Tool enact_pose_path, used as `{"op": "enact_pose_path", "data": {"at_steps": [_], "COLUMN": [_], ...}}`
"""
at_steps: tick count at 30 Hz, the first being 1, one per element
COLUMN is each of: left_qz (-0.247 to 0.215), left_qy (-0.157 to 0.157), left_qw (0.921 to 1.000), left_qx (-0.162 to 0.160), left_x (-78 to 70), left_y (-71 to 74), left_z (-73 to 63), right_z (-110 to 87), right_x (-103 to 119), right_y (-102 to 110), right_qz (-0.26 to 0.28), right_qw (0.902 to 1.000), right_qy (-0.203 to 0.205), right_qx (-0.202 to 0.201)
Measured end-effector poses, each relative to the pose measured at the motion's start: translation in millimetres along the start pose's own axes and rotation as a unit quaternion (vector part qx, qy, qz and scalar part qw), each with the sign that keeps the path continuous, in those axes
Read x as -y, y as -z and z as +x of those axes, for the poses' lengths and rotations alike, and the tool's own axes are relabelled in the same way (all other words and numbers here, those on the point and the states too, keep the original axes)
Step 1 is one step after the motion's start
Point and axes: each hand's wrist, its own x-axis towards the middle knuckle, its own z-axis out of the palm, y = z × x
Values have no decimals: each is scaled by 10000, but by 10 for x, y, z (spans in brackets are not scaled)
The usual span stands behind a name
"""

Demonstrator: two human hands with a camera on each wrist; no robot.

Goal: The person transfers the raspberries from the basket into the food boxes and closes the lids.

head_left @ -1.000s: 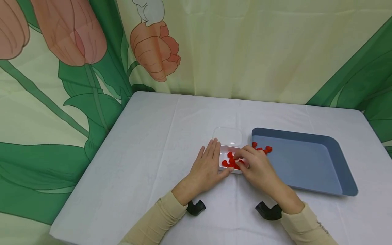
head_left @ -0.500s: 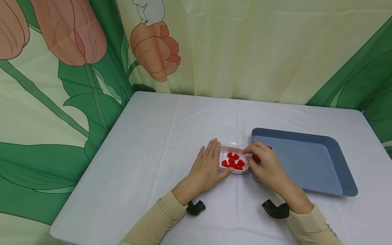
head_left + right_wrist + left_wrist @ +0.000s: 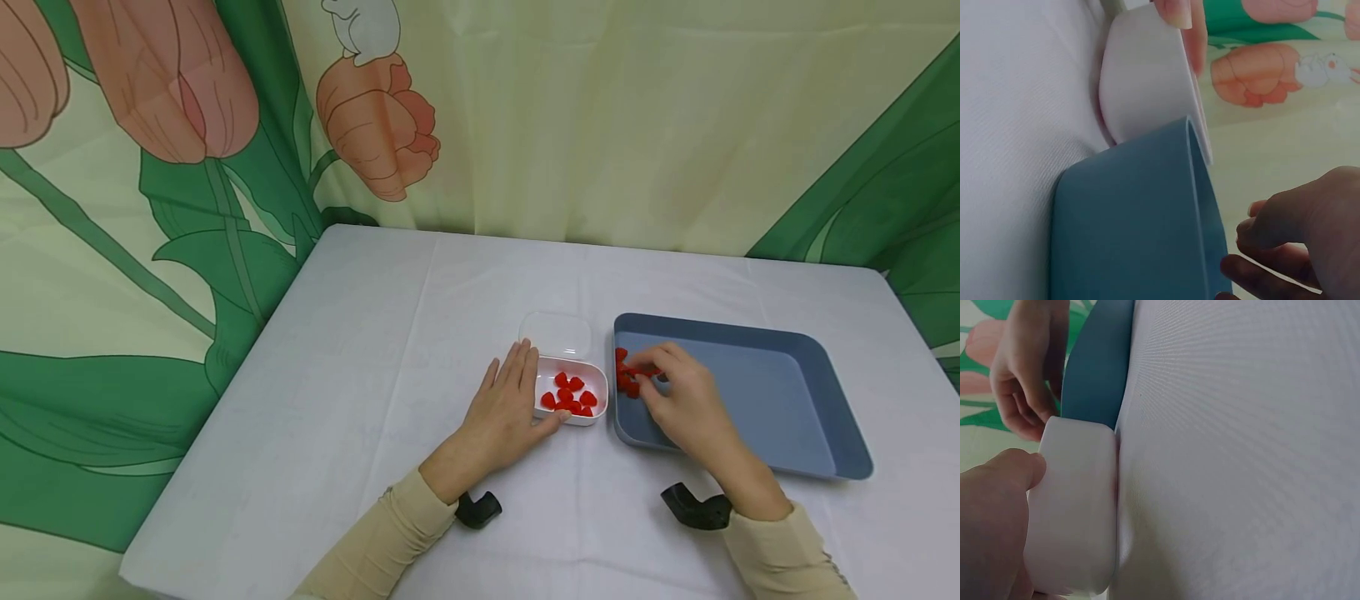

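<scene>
A small white box (image 3: pixel 602 410) holds several small red, roughly heart-shaped pieces (image 3: pixel 576 383). My left hand (image 3: pixel 506 408) lies along its left side with straight fingers, the thumb on the near rim. In the left wrist view that thumb (image 3: pixel 1036 469) touches the box's upper edge. My right hand (image 3: pixel 686 396) is over the left end of a blue-grey tray (image 3: pixel 757 400), fingertips down at more red pieces (image 3: pixel 622 355). Its thumb and forefinger stand apart around the pieces, and the right wrist view shows the fingers loosely bent above the tray wall (image 3: pixel 1141 206).
Behind the box lies a clear plastic lid (image 3: pixel 557 333). Box and tray stand close side by side on a white-covered table (image 3: pixel 337 350). A printed curtain (image 3: pixel 600 125) hangs behind the far edge. Black wrist mounts (image 3: pixel 478 510) show under both wrists.
My right hand has moved right, from over the white box to the red pieces in the tray. Pieces it covered in the box now show. My left hand has stayed in place.
</scene>
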Motion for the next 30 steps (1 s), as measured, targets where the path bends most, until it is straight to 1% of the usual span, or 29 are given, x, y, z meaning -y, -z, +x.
{"op": "enact_pose_path", "data": {"at_steps": [6,14,20,27,30], "left_qz": [-28,-80,-78,-58,-50], "left_qy": [-17,-84,-29,-54,-62], "left_qw": [10000,9999,10000,9999,9999], "left_qx": [-30,-117,-46,-109,-117], "left_x": [7,4,3,12,13], "left_y": [-1,7,12,1,-4], "left_z": [-9,-5,-5,-4,0], "right_z": [-37,-57,-58,-59,-62], "right_x": [-54,-71,-77,-95,-102], "right_y": [-27,-31,-32,-49,-64], "right_qz": [-57,-115,-170,-175,-155], "right_qw": [9994,9968,9947,9922,9921], "right_qy": [-253,-649,-767,-853,-841], "right_qx": [224,451,656,890,918]}}
